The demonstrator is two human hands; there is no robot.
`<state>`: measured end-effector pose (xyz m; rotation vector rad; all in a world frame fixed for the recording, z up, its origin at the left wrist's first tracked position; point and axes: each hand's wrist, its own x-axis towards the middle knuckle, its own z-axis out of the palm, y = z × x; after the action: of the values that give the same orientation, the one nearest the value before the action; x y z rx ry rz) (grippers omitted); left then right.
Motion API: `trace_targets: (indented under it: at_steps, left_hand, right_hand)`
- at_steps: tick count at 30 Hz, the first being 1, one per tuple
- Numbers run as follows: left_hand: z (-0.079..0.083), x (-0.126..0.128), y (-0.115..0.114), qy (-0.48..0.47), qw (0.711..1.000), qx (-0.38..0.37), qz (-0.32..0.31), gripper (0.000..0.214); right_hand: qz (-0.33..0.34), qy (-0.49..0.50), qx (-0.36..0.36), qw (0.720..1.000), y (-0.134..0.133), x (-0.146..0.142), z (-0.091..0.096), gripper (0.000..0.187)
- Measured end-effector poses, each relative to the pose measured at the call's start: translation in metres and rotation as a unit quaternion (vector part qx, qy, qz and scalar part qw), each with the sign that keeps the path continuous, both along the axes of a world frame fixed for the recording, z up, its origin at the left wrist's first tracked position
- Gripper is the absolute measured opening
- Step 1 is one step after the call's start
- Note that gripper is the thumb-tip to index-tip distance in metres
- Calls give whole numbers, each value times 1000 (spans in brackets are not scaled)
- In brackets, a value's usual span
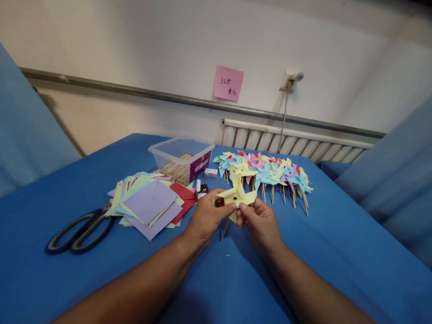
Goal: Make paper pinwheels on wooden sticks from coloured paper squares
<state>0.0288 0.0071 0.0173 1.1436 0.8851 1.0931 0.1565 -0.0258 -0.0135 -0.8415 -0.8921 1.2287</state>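
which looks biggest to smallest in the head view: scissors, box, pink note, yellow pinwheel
1. box and scissors, about alike
2. yellow pinwheel
3. pink note, though it is farther off on the wall

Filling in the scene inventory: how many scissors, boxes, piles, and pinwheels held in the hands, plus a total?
Scissors: 1
Boxes: 2, the clear plastic tub and the small white box
Piles: 2, the paper squares and the finished pinwheels
Held pinwheels: 1, the yellow pinwheel, pinched by left hand and right hand
Total: 6
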Motion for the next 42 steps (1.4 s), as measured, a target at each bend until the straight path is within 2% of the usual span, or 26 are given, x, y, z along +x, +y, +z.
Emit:
trace_targets:
  at_steps: [15,17,20,22,25,27,33,37,42]
  left_hand:
    - [-1,-1,-1,-50,997,-23,-46,29]
    - [1,-2,0,-57,997,-30,-33,31]
    - [2,-3,2,-41,999,-29,-3,32]
    - [3,-4,4,-26,999,-24,8,32]
    - [2,-5,4,-17,1000,-21,2,32]
    - [0,-5,4,-18,1000,-19,-13,32]
    - [-5,-4,4,-16,998,-32,-44,31]
    - [-7,-4,6,-1,999,-34,-42,32]
    - [-7,-5,6,-2,999,-34,-40,33]
  right_hand:
    - [-22,-49,27,998,0,0,3,20]
    - [-66,-53,34,996,0,2,3,20]
    - [-167,-78,65,981,2,7,3,35]
    - [-186,-137,99,968,2,12,4,33]
    - [-152,-229,128,953,3,17,5,20]
    - [-127,-239,127,954,4,19,4,17]
    - [-45,-129,77,988,7,18,1,12]
    - [-23,-55,27,998,6,14,1,12]
    - [-28,-30,23,999,7,12,-1,12]
